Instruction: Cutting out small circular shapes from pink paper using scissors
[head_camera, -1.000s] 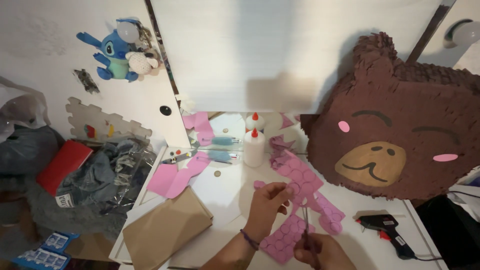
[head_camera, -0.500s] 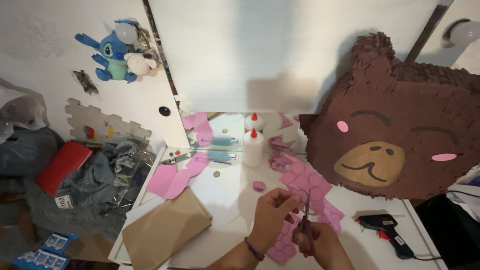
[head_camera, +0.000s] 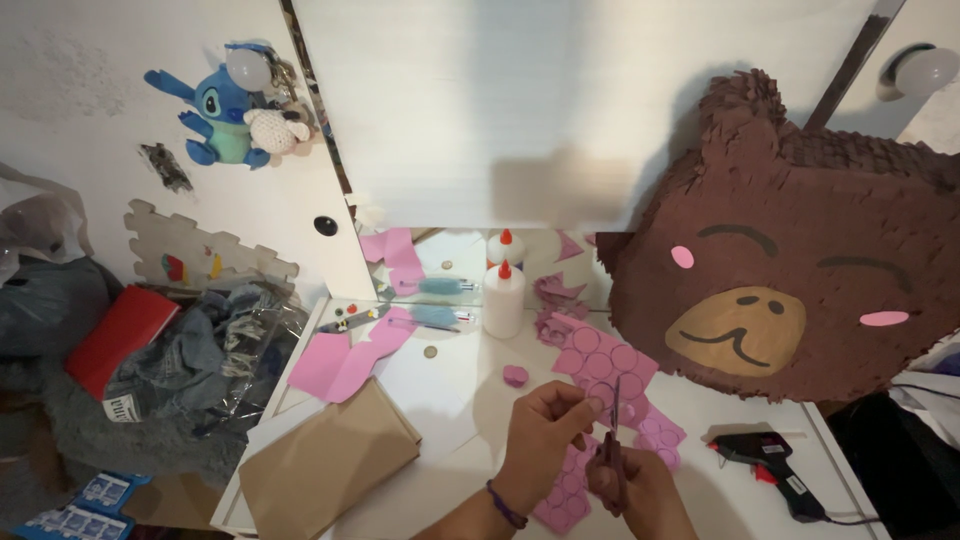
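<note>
My left hand (head_camera: 545, 435) pinches a pink paper sheet (head_camera: 600, 365) marked with drawn circles, low in the view over a white table (head_camera: 445, 400). Just right of it, my right hand (head_camera: 635, 490) grips red-handled scissors (head_camera: 614, 440), blades pointing up into the sheet beside my left fingers. A small cut pink circle (head_camera: 515, 376) lies on the table just above my left hand. More pink circled paper (head_camera: 562, 490) lies under both hands.
A big brown bear-face piñata (head_camera: 790, 270) leans at the right. A white glue bottle (head_camera: 503, 300) stands before a mirror. A black glue gun (head_camera: 770, 460), a brown paper bag (head_camera: 330, 465) and pink scraps (head_camera: 345, 360) lie around. Clothes (head_camera: 190, 360) are piled left.
Both hands have drawn closer together and slightly up the table. The scissors now stand upright, cutting into the pink sheet that my left hand holds.
</note>
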